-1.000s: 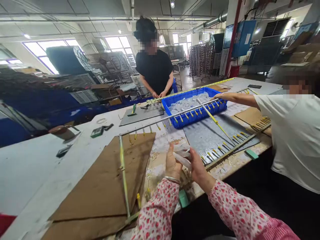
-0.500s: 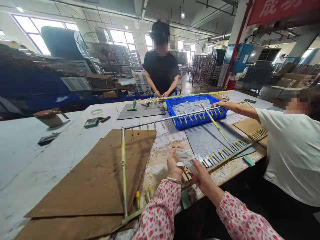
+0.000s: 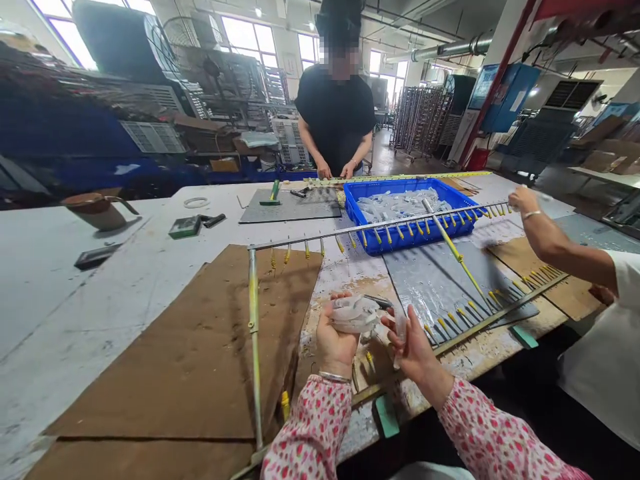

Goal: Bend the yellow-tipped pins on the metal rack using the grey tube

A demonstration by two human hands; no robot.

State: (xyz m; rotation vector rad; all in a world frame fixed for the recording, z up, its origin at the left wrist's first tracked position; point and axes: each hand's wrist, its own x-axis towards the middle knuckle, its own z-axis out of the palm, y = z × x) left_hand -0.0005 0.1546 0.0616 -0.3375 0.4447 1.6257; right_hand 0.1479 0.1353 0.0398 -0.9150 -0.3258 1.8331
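Observation:
My left hand (image 3: 340, 343) is palm up, fingers curled round several clear plastic pieces (image 3: 354, 315); a dark-ended piece lies on top. Just to its right, my right hand (image 3: 416, 347) pinches one clear piece (image 3: 401, 325) between thumb and fingers. Both hands are above the near bar of a metal frame (image 3: 254, 347) with yellow-tipped pegs along its bars. Beyond the hands, a blue crate (image 3: 370, 241) holds many similar clear pieces, and the frame's far bar crosses in front of it.
Brown board (image 3: 190, 347) lies at the left, grey board (image 3: 425, 280) at the right. A mug (image 3: 97, 212) and black-green blocks (image 3: 185, 227) sit further left. Opposite stands a person in black (image 3: 336, 113); at the right, a person in white (image 3: 605, 333) reaches to the frame.
The view has shifted. My hands have moved apart, with a single piece now in the right. The neighbour's hand has moved from the crate to the frame's far right end.

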